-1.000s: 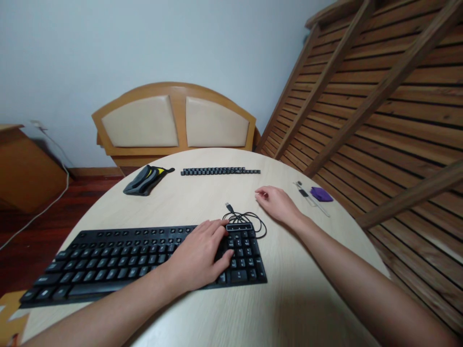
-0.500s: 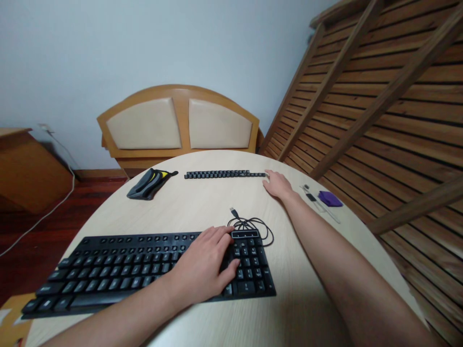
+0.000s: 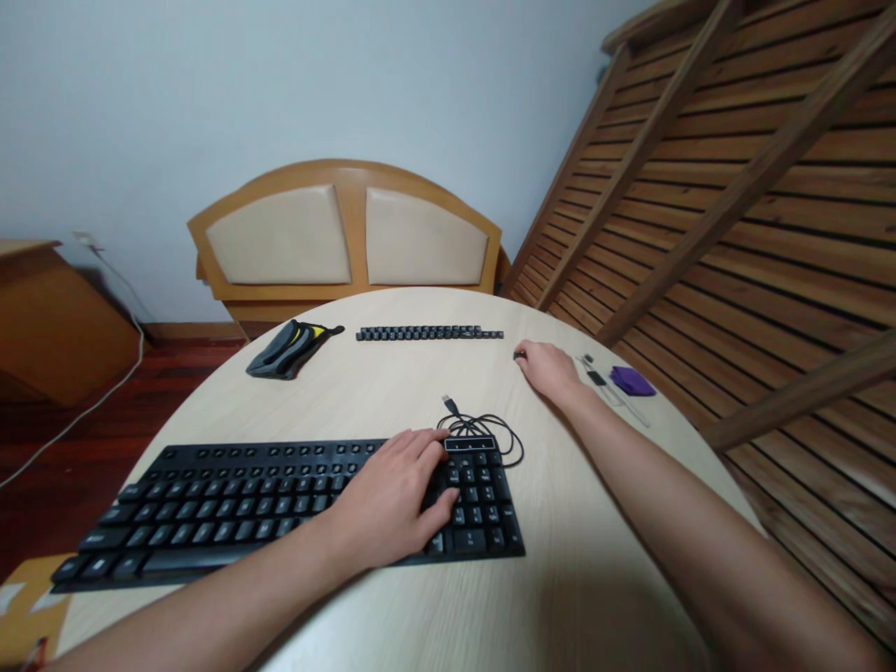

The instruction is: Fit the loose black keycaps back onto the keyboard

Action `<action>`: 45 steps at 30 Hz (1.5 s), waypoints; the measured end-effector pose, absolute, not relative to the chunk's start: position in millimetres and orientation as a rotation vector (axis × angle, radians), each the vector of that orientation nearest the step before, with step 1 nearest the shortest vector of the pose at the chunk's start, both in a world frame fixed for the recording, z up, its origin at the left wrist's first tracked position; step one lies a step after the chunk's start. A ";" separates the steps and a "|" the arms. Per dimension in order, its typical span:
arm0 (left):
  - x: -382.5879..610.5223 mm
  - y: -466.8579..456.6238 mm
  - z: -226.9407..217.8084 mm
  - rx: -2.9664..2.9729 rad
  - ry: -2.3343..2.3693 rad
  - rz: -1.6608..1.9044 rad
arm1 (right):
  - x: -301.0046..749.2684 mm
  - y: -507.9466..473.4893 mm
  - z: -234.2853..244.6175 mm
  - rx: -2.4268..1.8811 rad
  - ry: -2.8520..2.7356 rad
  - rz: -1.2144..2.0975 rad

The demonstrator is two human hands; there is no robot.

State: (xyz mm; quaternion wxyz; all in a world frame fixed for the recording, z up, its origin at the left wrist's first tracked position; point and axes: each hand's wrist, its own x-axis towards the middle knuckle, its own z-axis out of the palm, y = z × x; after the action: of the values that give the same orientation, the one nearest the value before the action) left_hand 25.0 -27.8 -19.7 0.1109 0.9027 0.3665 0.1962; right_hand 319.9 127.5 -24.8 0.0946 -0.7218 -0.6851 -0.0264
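A black keyboard (image 3: 231, 504) lies across the near part of a round pale table (image 3: 595, 579). My left hand (image 3: 396, 499) rests flat on its right half, fingers spread over the keys. My right hand (image 3: 553, 369) is stretched out further back, fingers closed in a pinch on a small black keycap (image 3: 519, 355) held just above the table. A row of loose black keycaps (image 3: 427, 332) lies in a line at the far side, just left of that hand. The keyboard's coiled black cable with its USB plug (image 3: 483, 427) sits behind the number pad.
A grey and yellow pouch (image 3: 287, 347) lies at the far left of the table. A purple cloth (image 3: 631, 380) and small thin tools (image 3: 602, 381) lie right of my right hand. A wooden chair back (image 3: 346, 233) stands behind the table; slatted wooden frames (image 3: 735, 215) lean at right.
My right hand reached out to the right end of the keycap row, then drew back a little towards me with a small black keycap pinched in its fingers. My left hand stayed on the keyboard.
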 end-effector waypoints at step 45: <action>24.6 -29.0 -20.2 2.694 1.101 0.485 | 252.8 -11.3 -8.1 -1.141 -2.259 0.721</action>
State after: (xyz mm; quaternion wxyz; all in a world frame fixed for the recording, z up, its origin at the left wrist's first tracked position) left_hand 24.6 -29.0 -20.2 0.0955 0.9089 0.3716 0.1636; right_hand 252.8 -11.3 -8.1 0.2523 -0.4197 -0.8307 0.2649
